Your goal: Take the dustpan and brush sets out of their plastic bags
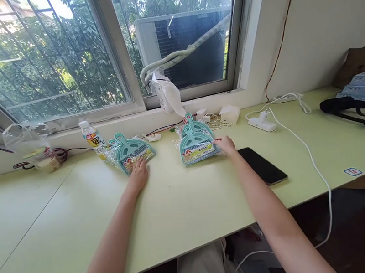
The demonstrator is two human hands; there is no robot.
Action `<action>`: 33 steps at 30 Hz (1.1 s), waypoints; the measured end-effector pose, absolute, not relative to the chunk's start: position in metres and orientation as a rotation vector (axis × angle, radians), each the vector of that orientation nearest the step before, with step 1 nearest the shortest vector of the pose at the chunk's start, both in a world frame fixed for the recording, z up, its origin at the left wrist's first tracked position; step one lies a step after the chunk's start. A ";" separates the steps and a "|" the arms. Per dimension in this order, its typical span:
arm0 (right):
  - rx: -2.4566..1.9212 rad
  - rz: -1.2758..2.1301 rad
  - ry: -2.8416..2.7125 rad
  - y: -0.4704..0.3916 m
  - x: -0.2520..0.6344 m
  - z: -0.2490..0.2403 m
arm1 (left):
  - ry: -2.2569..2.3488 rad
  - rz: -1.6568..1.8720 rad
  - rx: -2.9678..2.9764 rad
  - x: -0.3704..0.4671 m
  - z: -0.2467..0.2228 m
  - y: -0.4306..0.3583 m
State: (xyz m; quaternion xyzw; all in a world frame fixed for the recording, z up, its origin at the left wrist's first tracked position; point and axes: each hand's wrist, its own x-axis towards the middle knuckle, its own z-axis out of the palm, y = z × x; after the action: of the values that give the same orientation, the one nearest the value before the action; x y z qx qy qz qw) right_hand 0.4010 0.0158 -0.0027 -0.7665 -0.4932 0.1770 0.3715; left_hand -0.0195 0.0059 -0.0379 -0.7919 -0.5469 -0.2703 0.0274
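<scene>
On the left, a mint-green mini dustpan and brush set in clear wrap lies tilted by a bottle. My left hand is on its lower edge, fingers over the yellow label and thumb hidden. To the right lies another mint-green dustpan set, its printed label facing me. My right hand pinches that set at its right corner. Directly behind it, a further green dustpan shows, partly covered by the front one.
A black phone lies just right of my right hand. Along the window stand a yellow-labelled bottle, a plastic bag with a cup and a tissue pack. A power strip trails a white cable. A black strapped headset sits far right.
</scene>
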 end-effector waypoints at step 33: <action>-1.342 0.699 -1.454 -0.014 0.278 -0.012 | -2.276 -2.759 -2.388 0.044 0.003 -0.041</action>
State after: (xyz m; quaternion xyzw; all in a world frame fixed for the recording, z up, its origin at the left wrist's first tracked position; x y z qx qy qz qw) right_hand 0.2777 -0.0138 -0.0117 -0.5543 -0.6009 0.2890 0.4982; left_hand 0.0436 -0.0411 0.0027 -0.4646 -0.4429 -0.5368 -0.5475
